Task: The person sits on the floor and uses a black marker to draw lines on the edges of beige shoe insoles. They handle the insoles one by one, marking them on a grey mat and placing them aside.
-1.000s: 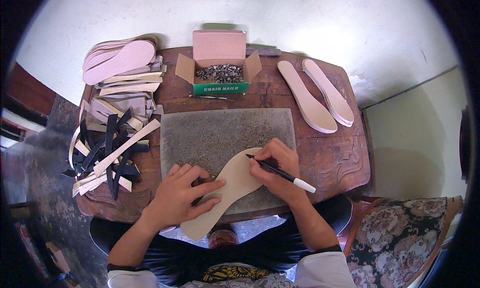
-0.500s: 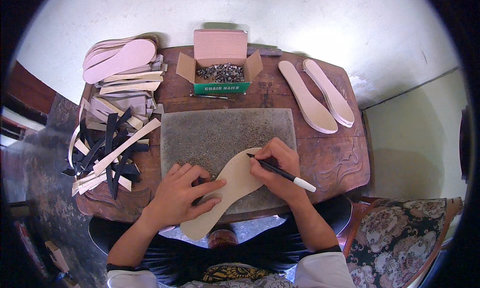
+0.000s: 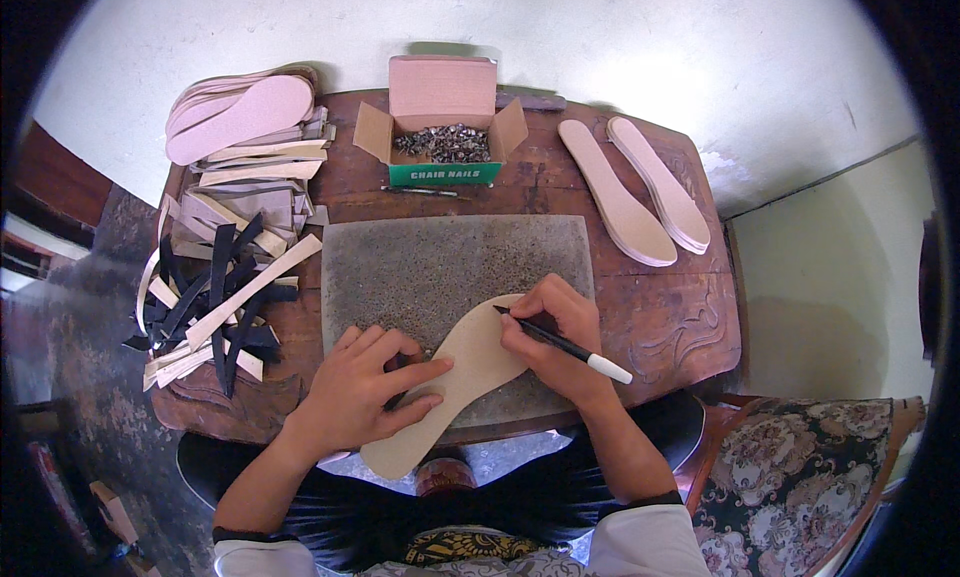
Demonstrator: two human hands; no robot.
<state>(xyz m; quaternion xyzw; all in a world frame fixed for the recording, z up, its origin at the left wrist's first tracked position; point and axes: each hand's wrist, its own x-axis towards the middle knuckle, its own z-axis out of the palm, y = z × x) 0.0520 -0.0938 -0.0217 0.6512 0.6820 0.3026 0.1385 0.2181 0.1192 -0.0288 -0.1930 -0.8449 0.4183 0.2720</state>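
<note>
A beige insole (image 3: 455, 397) lies slantwise over the near part of a grey speckled slab (image 3: 450, 267), its heel end jutting past the table's front edge. My left hand (image 3: 375, 382) rests on its left side, fingers apart, thumb and index fingertips pressing on the insole's narrow middle. In my right hand (image 3: 558, 337) is a black marker pen (image 3: 565, 345) with a white end, gripped between thumb and fingers. The pen's dark tip touches or hovers just over the insole's wide toe end; I cannot tell which.
Beyond the slab stands an open green box (image 3: 445, 174) of nails. Finished-looking insoles (image 3: 620, 197) lie at the right. Pinkish insoles (image 3: 245, 117) are stacked at the far left, above cut strips (image 3: 240, 292) in beige and black. A floral chair (image 3: 800, 477) stands at the lower right.
</note>
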